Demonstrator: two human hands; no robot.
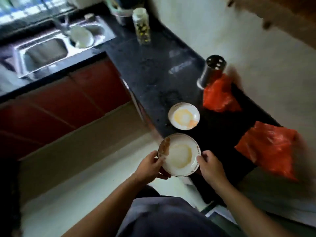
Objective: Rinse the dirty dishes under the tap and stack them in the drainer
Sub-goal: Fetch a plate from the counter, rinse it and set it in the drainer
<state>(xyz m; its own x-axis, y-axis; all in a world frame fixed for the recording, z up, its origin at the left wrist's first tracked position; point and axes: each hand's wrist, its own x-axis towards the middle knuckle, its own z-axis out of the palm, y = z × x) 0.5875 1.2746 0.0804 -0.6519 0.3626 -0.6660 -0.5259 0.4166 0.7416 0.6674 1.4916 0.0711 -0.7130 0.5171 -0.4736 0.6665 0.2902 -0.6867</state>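
I hold a dirty white plate (pixel 179 155) with a brown smear on its rim between both hands, just off the counter's front edge. My left hand (pixel 150 165) grips its left rim and my right hand (pixel 211 165) grips its right rim. A second dirty plate (pixel 183 116), stained yellow and orange, lies on the black counter (pixel 153 69) just beyond. The steel sink (pixel 44 53) with its tap (pixel 64 25) is at the far left. White dishes (pixel 82 36) stand in the smaller basin beside it.
Two orange plastic bags (pixel 220 94) (pixel 268 147) lie on the counter to the right. A steel holder (pixel 212 71) and a clear jar (pixel 142 25) stand farther back. Red cabinet doors (pixel 65 103) run under the sink. The view is blurred.
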